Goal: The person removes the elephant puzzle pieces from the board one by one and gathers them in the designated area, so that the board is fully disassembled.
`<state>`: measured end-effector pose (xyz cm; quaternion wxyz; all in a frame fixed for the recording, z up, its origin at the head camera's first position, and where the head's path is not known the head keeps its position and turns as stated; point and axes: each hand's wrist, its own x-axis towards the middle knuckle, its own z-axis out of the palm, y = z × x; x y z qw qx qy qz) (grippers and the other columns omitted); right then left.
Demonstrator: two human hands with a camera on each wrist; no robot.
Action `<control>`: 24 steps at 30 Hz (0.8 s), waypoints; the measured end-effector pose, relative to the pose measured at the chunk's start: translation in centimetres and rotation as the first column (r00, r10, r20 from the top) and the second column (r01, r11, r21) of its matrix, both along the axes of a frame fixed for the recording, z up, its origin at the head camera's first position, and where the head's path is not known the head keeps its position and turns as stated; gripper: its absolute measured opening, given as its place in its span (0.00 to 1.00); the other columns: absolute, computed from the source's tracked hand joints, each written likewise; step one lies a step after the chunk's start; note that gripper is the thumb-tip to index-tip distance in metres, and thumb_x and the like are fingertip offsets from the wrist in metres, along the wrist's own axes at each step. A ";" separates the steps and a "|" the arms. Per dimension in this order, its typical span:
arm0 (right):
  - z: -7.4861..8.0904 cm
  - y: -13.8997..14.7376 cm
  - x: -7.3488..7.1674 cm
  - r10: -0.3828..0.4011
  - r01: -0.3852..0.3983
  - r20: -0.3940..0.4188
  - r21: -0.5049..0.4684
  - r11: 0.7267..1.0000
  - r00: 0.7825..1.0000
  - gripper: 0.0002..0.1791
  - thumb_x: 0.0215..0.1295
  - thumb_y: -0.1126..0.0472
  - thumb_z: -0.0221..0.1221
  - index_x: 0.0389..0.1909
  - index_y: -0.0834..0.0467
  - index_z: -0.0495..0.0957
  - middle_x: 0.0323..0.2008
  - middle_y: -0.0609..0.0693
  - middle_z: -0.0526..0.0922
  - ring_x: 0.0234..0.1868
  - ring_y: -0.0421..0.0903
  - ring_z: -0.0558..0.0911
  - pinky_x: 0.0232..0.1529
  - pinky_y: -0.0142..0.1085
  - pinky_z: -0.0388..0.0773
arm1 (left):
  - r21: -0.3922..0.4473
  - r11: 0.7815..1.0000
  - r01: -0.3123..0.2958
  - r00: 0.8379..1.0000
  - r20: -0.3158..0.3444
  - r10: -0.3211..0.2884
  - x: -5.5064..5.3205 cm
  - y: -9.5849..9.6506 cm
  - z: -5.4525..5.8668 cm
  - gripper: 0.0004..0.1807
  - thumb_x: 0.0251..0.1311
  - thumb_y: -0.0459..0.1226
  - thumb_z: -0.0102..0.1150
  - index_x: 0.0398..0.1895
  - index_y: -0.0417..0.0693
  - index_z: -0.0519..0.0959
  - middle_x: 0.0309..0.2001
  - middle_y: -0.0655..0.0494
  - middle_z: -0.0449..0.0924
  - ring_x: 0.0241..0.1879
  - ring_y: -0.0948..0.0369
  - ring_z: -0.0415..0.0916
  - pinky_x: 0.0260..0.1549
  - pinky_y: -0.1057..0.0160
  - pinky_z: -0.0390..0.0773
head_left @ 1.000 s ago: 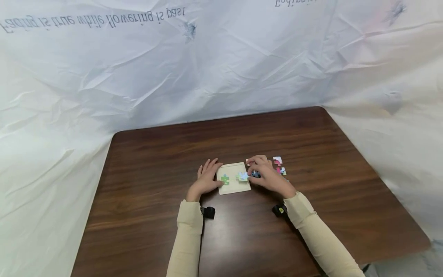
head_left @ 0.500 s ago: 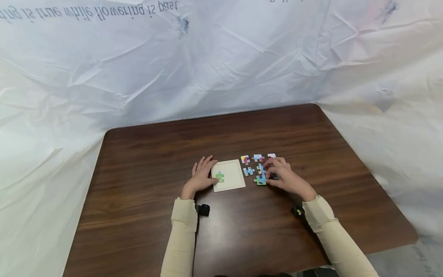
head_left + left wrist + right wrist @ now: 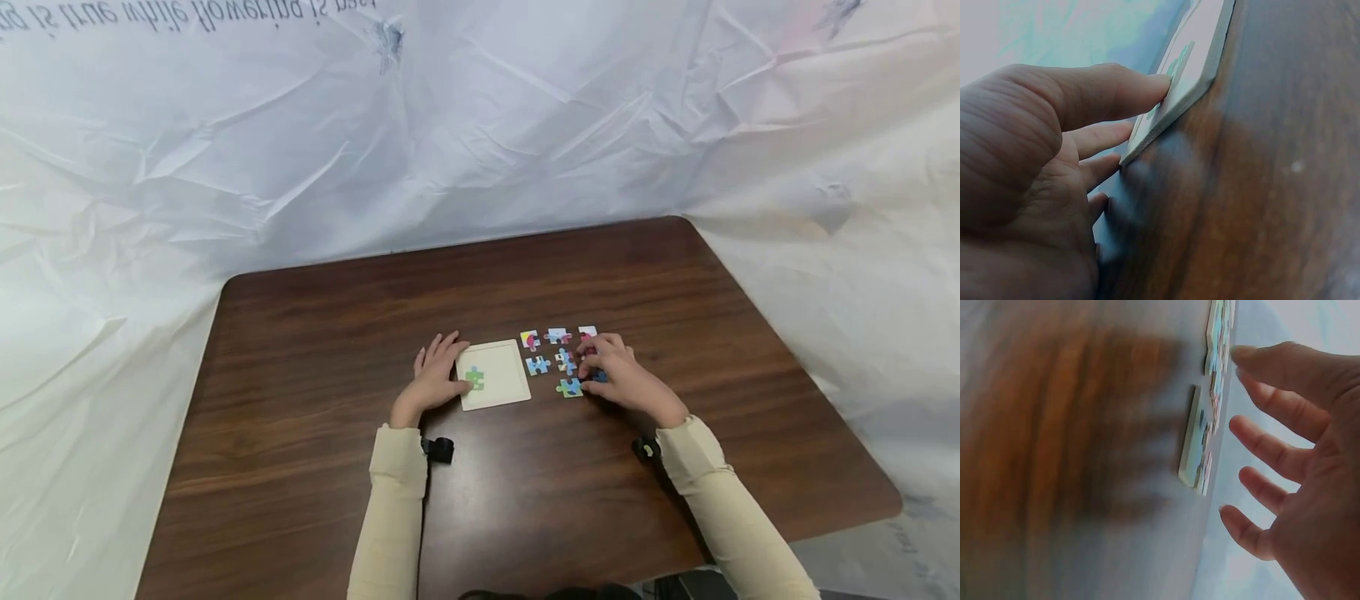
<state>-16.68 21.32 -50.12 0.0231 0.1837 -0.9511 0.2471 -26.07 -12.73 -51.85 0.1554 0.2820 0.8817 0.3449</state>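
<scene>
A square cream puzzle tray (image 3: 501, 358) lies on the table with one green-and-blue jigsaw piece (image 3: 477, 377) in its lower left. My left hand (image 3: 431, 383) rests at the tray's left side, fingers spread. In the left wrist view, its thumb (image 3: 1141, 90) reaches over the rim to the green piece (image 3: 1179, 65). My right hand (image 3: 626, 383) hovers over loose pieces right of the tray, fingers spread and slightly bent, holding nothing. Its thumb tip is beside a green-and-blue edge piece (image 3: 569, 387). The right wrist view shows its fingers (image 3: 1266, 447) just above the pieces (image 3: 1196, 440).
Several loose jigsaw pieces lie in rough rows beside the tray, including a yellow-and-pink one (image 3: 530, 339), a blue one (image 3: 537, 365) and a multicoloured one (image 3: 566, 361). My right hand partly covers others. The dark wooden table (image 3: 322, 350) meets a white sheet (image 3: 450, 167) behind.
My right hand has moved right, off the tray, carrying the green-and-blue edge piece to the loose pieces and letting it go there. My left hand stays at the tray. The head view has shifted slightly.
</scene>
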 end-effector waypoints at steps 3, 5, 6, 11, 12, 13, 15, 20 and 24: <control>0.2 -0.5 -0.3 0.010 -0.011 -0.031 -0.028 1.000 0.999 0.06 0.60 0.68 0.70 0.31 0.55 0.83 0.56 0.61 0.75 0.61 0.63 0.63 0.52 0.60 0.59 | 0.010 1.000 -0.003 1.000 -0.001 0.003 0.0 0.4 0.1 0.39 0.64 0.36 0.65 0.77 0.43 0.61 0.81 0.46 0.45 0.80 0.46 0.31 0.72 0.40 0.29; 0.2 -1.0 -0.6 0.013 -0.016 -0.051 -0.043 0.999 0.999 0.04 0.61 0.67 0.70 0.34 0.57 0.84 0.56 0.60 0.75 0.61 0.62 0.64 0.52 0.60 0.60 | 0.023 1.000 0.000 1.000 -0.001 0.000 0.0 0.7 0.2 0.39 0.63 0.36 0.65 0.77 0.43 0.62 0.81 0.46 0.45 0.80 0.46 0.31 0.72 0.40 0.29; 0.1 -1.4 -0.8 0.013 -0.016 -0.061 -0.050 0.999 0.998 0.04 0.62 0.67 0.69 0.36 0.57 0.84 0.56 0.60 0.75 0.61 0.62 0.64 0.53 0.61 0.60 | 0.027 1.000 0.002 1.000 0.002 -0.002 0.0 0.8 0.2 0.39 0.63 0.36 0.64 0.77 0.43 0.61 0.81 0.46 0.45 0.80 0.47 0.31 0.72 0.40 0.29; 0.0 -3.5 -1.8 0.010 -0.021 -0.097 -0.114 0.993 0.995 0.04 0.65 0.66 0.65 0.39 0.61 0.82 0.54 0.61 0.77 0.61 0.62 0.67 0.59 0.62 0.61 | 0.021 1.000 0.010 1.000 0.006 -0.010 0.0 1.4 0.0 0.40 0.62 0.37 0.64 0.77 0.44 0.61 0.81 0.47 0.45 0.80 0.47 0.32 0.72 0.40 0.30; 0.0 -4.0 -1.9 0.011 -0.024 -0.104 -0.124 0.992 0.995 0.05 0.65 0.66 0.65 0.39 0.62 0.82 0.54 0.61 0.77 0.61 0.62 0.67 0.59 0.62 0.61 | 0.019 1.000 0.009 1.000 0.005 -0.009 0.1 1.5 -0.1 0.40 0.62 0.37 0.64 0.77 0.44 0.61 0.81 0.47 0.45 0.80 0.47 0.32 0.72 0.40 0.30; 0.0 -4.5 -2.1 0.013 -0.029 -0.112 -0.136 0.990 0.994 0.05 0.65 0.66 0.65 0.40 0.63 0.82 0.53 0.61 0.78 0.60 0.62 0.67 0.59 0.62 0.62 | 0.020 1.000 0.006 1.000 0.004 -0.006 0.1 1.6 -0.1 0.40 0.62 0.37 0.64 0.77 0.44 0.61 0.81 0.47 0.45 0.80 0.47 0.32 0.72 0.40 0.30; 0.1 -5.3 -2.5 0.026 -0.045 -0.124 -0.151 0.988 0.992 0.06 0.65 0.66 0.64 0.40 0.63 0.82 0.53 0.62 0.78 0.60 0.62 0.67 0.58 0.63 0.62 | 0.018 1.000 0.000 1.000 -0.001 0.000 0.1 1.6 -0.1 0.39 0.62 0.37 0.64 0.77 0.44 0.61 0.81 0.47 0.45 0.80 0.47 0.32 0.72 0.40 0.30; 0.1 -7.3 -3.2 0.061 -0.080 -0.115 -0.162 0.984 0.991 0.07 0.67 0.64 0.64 0.42 0.62 0.82 0.54 0.61 0.78 0.60 0.61 0.68 0.58 0.62 0.63 | -0.007 1.000 -0.016 1.000 -0.012 0.016 0.1 1.6 -0.3 0.39 0.62 0.37 0.63 0.77 0.45 0.62 0.81 0.47 0.46 0.80 0.47 0.33 0.72 0.40 0.31; -0.1 -8.3 -3.6 0.077 -0.092 -0.092 -0.168 0.981 0.993 0.09 0.68 0.62 0.64 0.45 0.62 0.82 0.56 0.60 0.77 0.61 0.60 0.68 0.60 0.61 0.63 | -0.026 0.999 -0.022 1.000 -0.017 0.021 0.1 1.6 -0.5 0.39 0.61 0.38 0.62 0.76 0.45 0.62 0.81 0.47 0.46 0.79 0.47 0.34 0.72 0.40 0.32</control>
